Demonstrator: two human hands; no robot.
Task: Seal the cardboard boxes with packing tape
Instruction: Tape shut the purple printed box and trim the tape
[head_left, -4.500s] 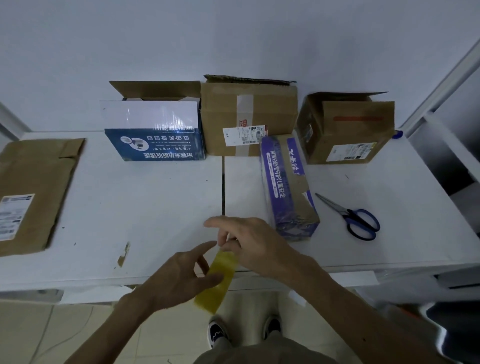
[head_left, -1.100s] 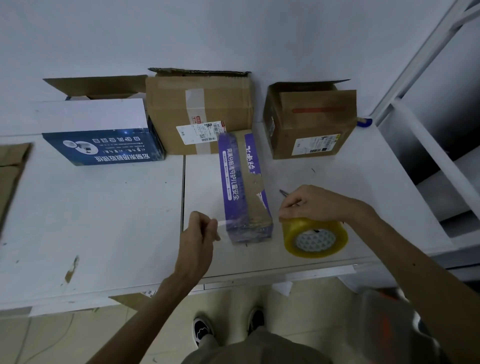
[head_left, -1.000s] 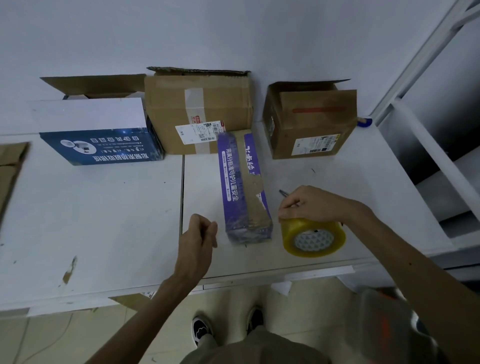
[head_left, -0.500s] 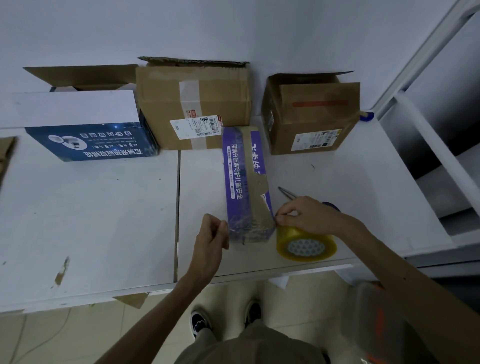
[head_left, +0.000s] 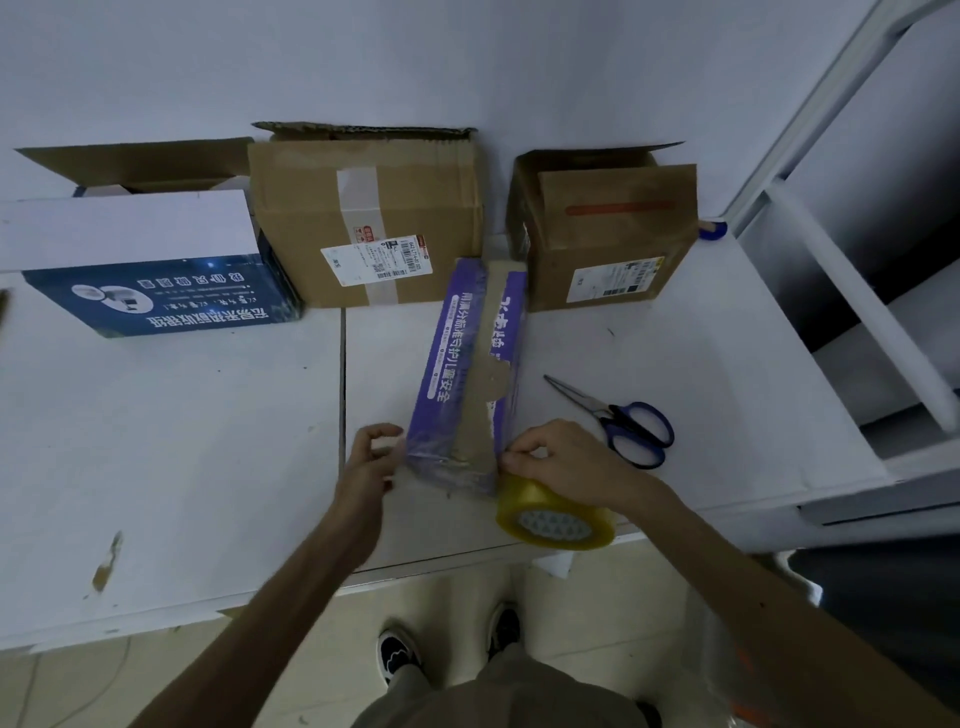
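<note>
Both your hands grip: left hand (head_left: 371, 457) pinching tape (head_left: 441, 465), right hand (head_left: 561, 462) holding roll (head_left: 553, 514), flanking the box (head_left: 467, 374); pull taut.

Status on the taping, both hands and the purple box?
Left hand pinching tape end at near-left edge of purple box. Right hand grips tape roll at near-right corner. Scissors lie clear, right of box.

Blue-handled scissors (head_left: 605, 415) are laid on the white worktop (head_left: 182, 441), blades closed and pointed away and to the left. The worktop is divided by a dark seam (head_left: 343, 374), and its surface is chipped (head_left: 106, 561) near the front left edge. A small blue object (head_left: 712, 230) is seen at the far right corner, against the pale wall (head_left: 467, 62). A white frame (head_left: 831, 208) is set alongside on the right.
</note>
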